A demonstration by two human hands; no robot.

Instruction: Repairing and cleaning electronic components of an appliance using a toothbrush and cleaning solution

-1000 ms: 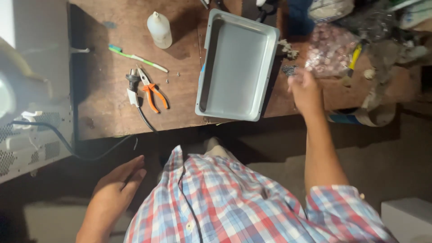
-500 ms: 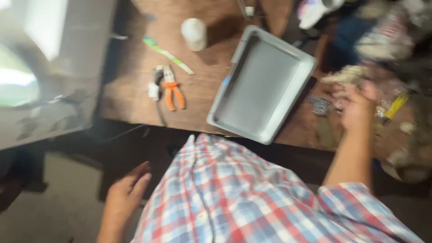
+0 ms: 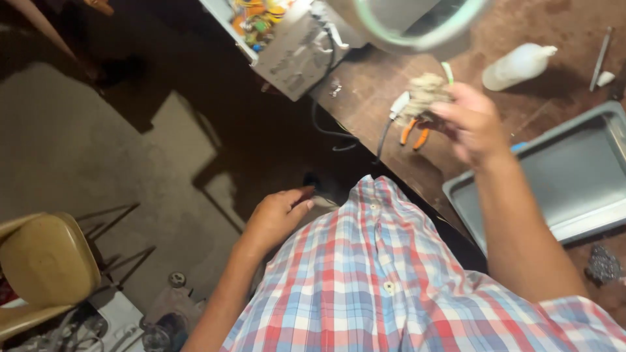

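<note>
Right hand (image 3: 473, 124): now lifted off the cluttered bench end, closed on crumpled beige wad (image 3: 425, 94), possibly cloth; orange pliers (image 3: 415, 133) beneath, grey tray (image 3: 574, 179) beside. Left hand (image 3: 277, 218): empty, loosely open, low.

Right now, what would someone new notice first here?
Probably the right hand, raised over the brown workbench and clutching a crumpled beige wad near the orange-handled pliers. Next, the big grey metal tray at the right, and the checked shirt filling the bottom.

Grey tray (image 3: 574, 176) running off right edge; orange-handled pliers (image 3: 417, 133) hiding partly behind right hand (image 3: 473, 124); round lamp rim (image 3: 417, 29) blurring at top.
</note>
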